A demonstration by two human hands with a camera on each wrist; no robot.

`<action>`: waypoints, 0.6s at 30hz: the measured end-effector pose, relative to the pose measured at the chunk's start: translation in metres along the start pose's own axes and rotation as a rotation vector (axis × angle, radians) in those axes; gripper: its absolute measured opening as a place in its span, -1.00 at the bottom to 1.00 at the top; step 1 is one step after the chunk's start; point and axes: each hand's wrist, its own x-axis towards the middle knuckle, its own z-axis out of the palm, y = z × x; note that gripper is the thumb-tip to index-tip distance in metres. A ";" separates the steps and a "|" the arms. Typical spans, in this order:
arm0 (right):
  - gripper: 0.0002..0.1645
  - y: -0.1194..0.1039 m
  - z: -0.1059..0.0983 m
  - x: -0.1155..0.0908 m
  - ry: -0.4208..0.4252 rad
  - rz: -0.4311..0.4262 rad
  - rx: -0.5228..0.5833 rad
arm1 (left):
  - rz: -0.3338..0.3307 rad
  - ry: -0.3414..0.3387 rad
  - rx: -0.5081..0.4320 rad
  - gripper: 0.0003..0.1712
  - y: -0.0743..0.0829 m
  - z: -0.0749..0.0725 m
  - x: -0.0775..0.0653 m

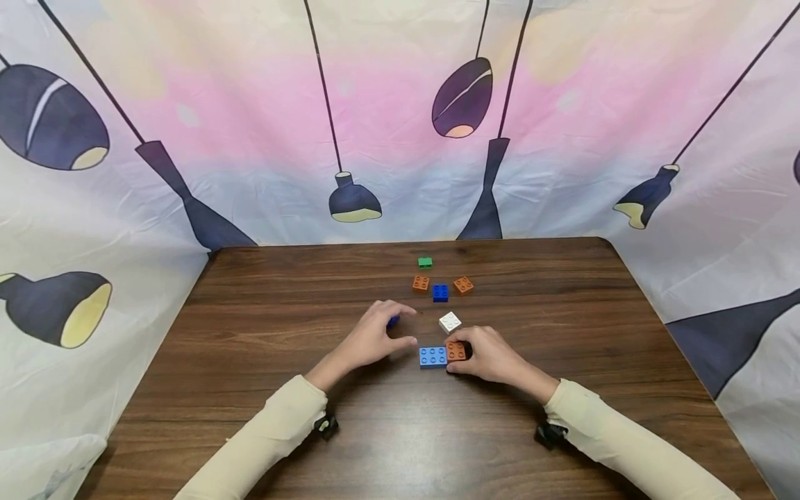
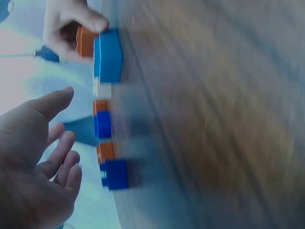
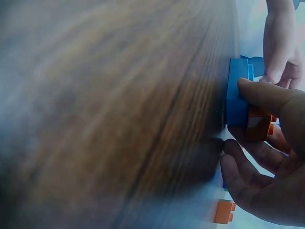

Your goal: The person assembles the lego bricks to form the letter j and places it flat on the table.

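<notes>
1. The right hand [image 1: 490, 354] pinches an orange brick [image 1: 455, 351], thumb on its near side and fingers on its far side. I take it that gripping opposite sides steadies the piece and leaves its studs uncovered.
2. That orange brick sits up on the right end of a light blue brick [image 1: 432, 357], part of it jutting out to the right. I can't tell whether the two are fully pressed together.
3. The thumb tip also lies against the near side of the light blue brick, probably to keep both pieces in line.
4. The light blue brick rests flat on the table [image 1: 262, 312], studs up, between the two hands, a spot that seems chosen so either can reach it.
5. The left hand [image 1: 373, 335] is spread and holds nothing, thumb apart from the fingers, just left of the light blue brick; perhaps the gap leaves room around that end.
6. A dark blue brick [image 1: 392, 321] shows partly behind the left fingers.
7. Just beyond the right hand lies a white brick [image 1: 450, 321]. Farther off, a second blue brick [image 1: 440, 293] lies between a left orange brick [image 1: 421, 283] and a right orange brick [image 1: 463, 285], with a green brick [image 1: 425, 263] farthest. Their loose scatter likely keeps each easy to pick out.
</notes>
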 end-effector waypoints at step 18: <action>-0.61 -0.002 -0.001 0.000 -0.011 0.021 -0.009 | -0.034 -0.051 0.045 -0.28 -0.045 -0.019 0.010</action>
